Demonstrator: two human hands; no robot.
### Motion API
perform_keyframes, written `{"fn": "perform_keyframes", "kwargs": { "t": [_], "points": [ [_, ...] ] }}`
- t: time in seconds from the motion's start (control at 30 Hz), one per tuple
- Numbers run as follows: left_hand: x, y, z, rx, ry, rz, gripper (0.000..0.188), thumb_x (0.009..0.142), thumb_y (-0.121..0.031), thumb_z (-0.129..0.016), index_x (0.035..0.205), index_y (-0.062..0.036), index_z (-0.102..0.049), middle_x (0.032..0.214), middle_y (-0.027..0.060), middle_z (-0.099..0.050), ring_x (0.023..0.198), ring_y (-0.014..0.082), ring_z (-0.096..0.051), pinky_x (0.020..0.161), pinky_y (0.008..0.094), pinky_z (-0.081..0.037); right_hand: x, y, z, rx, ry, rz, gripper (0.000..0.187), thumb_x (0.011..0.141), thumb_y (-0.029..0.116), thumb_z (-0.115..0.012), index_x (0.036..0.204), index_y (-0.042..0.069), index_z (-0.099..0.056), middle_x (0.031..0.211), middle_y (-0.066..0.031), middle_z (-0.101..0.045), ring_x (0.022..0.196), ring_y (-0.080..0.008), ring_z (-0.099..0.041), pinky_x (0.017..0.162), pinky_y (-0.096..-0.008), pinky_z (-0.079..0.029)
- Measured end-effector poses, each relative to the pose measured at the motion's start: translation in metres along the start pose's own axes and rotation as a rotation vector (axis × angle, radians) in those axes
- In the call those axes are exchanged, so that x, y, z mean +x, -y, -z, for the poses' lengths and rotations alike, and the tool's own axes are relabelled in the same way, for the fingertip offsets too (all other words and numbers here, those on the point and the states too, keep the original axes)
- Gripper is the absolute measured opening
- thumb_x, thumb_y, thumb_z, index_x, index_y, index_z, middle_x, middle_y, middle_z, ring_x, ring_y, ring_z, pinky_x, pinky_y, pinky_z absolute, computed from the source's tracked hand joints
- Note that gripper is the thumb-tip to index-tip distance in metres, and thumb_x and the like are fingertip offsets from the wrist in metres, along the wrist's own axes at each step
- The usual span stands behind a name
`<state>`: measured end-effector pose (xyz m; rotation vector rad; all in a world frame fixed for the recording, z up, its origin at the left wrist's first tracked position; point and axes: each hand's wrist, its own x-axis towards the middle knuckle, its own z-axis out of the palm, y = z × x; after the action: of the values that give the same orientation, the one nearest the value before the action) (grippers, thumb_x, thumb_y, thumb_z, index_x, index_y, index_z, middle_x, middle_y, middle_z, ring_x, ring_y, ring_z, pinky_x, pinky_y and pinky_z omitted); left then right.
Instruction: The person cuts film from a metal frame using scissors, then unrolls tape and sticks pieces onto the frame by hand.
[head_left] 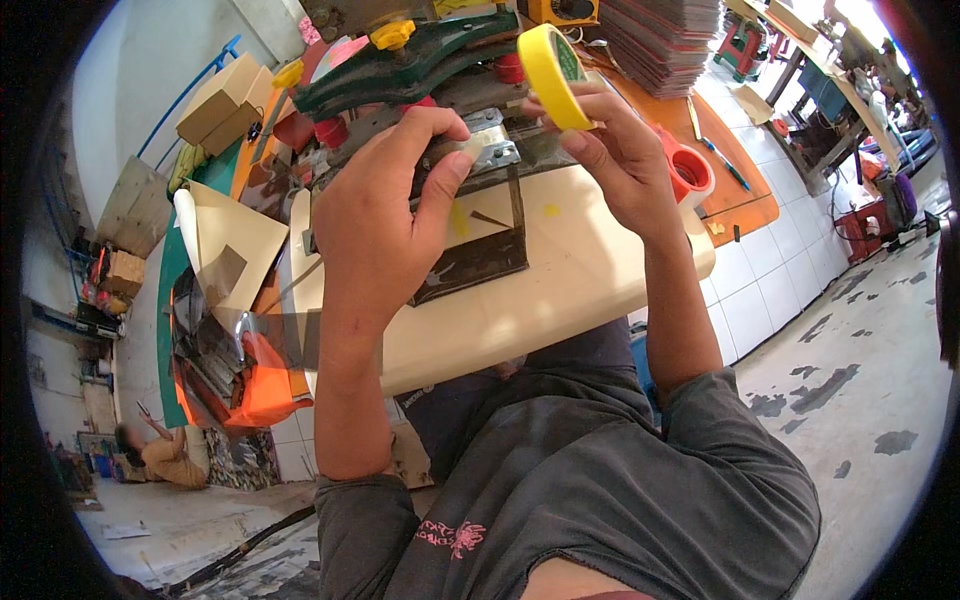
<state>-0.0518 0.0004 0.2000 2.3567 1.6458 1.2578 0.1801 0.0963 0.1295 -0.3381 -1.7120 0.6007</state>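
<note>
The right hand [622, 160] holds a yellow roll [543, 75] up by its lower part, the thumb and fingers closed on it; the roll is tilted and shows a green inside. The left hand [375, 205] is raised across from it, back of the hand up, with index finger and thumb curved toward each other near a metal bracket [492, 140]; whether they pinch anything thin, I cannot tell. The roll is well apart from the left hand, above and to the right of the bracket. Below the hands spreads a cream table [580, 290] with a rounded front edge, and on it, between the forearms, lies a dark plate [475, 272]. Beyond the left hand stands a dark green frame [430, 65] with a yellow knob [392, 36] on top. A red roll [690, 172] sits just beside the right wrist, near an orange board [742, 205] that bears a blue pen [732, 168]. A tall stack of sheets [655, 45] rises behind the right hand. To the left are a cream sheet [265, 235], an orange bag [268, 385] below it, and a box [220, 100] farther back. In the far lower left, another person [178, 458] is low to the floor.
</note>
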Motion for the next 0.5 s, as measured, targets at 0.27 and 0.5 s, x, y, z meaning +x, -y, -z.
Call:
{"fn": "perform_keyframes", "kwargs": {
  "t": [0.27, 0.5],
  "points": [
    [0.001, -0.003, 0.002, 0.002, 0.002, 0.034, 0.021, 0.106, -0.025, -0.069, 0.121, -0.0098, -0.067, 0.12, 0.011, -0.079, 0.115, 0.0263, -0.076, 0.1, 0.0381, -0.055, -0.017, -0.008, 0.023, 0.431, 0.006, -0.429, 0.04, 0.114, 0.04, -0.055, 0.104, 0.001, -0.061, 0.105, -0.0102, -0.065, 0.067, -0.0074, -0.052, 0.051, -0.0196, -0.038],
    [0.003, -0.001, -0.004, -0.032, -0.007, 0.034, 0.024, 0.106, -0.024, -0.069, 0.124, -0.0089, -0.066, 0.121, 0.0117, -0.078, 0.118, 0.0259, -0.075, 0.102, 0.0385, -0.054, -0.004, -0.012, 0.018, 0.757, -0.084, -0.503, 0.05, 0.111, 0.053, -0.056, 0.084, 0.011, -0.051, 0.087, -0.0034, -0.061, 0.061, -0.0085, -0.05, 0.049, -0.0193, -0.031]
  ]
}}
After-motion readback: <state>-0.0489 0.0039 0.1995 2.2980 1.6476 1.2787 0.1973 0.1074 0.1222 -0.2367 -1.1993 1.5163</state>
